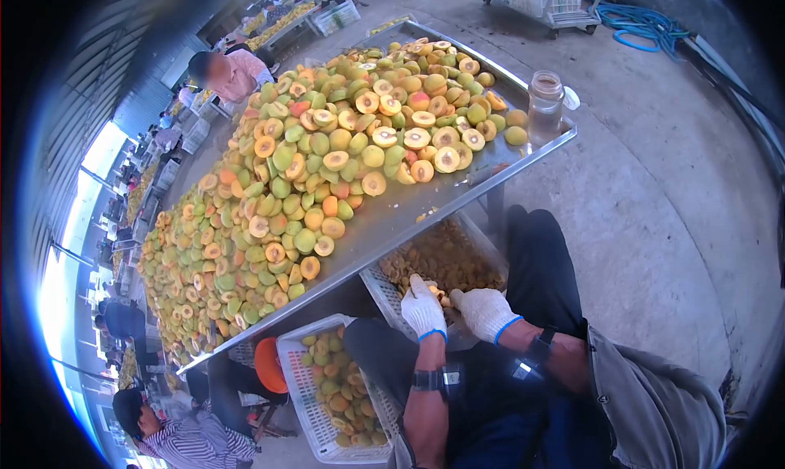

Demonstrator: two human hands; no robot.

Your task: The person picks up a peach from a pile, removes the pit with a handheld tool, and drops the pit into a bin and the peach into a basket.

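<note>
Under the steel sorting table [458,192], I am watching both gloved hands close on one fruit [437,292] over the pit crate [384,297]: left hand [423,309] gripping, right hand [484,312] working it. Splitting looks underway; next needs a clean twist apart.

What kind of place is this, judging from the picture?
Probably a fruit-processing shed: a long metal table heaped with halved fruit, white crates below, and other people at more tables behind.

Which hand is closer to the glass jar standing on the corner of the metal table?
Right. The right hand is almost below the jar; the left hand is farther to the side.
</note>
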